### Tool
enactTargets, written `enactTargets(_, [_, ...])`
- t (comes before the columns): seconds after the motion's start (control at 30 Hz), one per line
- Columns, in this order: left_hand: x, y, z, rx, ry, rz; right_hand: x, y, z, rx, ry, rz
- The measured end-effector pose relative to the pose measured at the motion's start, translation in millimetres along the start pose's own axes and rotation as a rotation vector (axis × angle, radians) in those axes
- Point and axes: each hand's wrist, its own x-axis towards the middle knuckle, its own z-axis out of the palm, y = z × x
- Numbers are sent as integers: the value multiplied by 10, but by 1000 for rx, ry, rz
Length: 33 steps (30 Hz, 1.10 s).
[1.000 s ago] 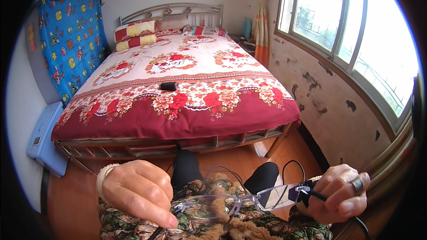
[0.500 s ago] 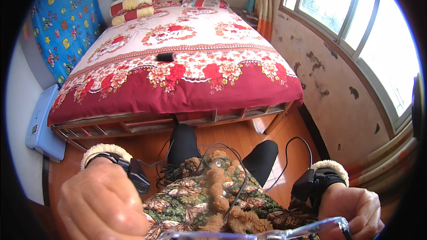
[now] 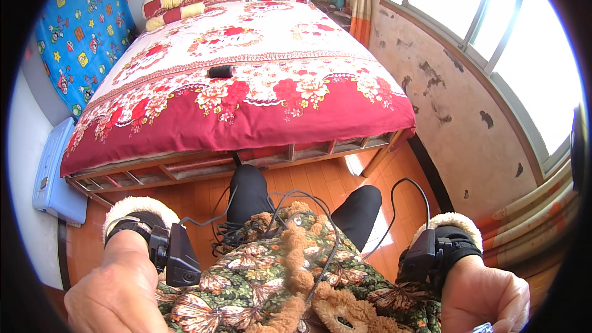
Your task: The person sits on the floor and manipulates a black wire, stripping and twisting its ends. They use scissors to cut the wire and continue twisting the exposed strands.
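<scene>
One light, level grip suits the clear glasses (image 3: 484, 328), a sliver at my feed's lower edge, which my right hand (image 3: 486, 296) seems to pinch, while I cannot tell whether my left hand (image 3: 117, 299) does.

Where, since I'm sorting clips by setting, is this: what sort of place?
Probably a home bedroom: a wide bed with a floral bedspread fills much of the view, and an orange-and-cream curtain hangs beside the window.

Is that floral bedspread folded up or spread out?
Spread out: the floral bedspread lies across most of the bed, its dark-red border reaching the foot end.
</scene>
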Motion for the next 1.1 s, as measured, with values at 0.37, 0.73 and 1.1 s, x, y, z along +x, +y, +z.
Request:
enactTargets(0.37, [-1025,-122,76,-29,633,-875,-515,45,-220,183,355,634])
enactTargets(0.73, [-1567,-864,252,-158,781,-1181,-1841,192,29,174,-438,1701])
enactTargets(1.1, [-1648,-881,341,-186,704,-1308,-2046,112,7,10,-263,1735])
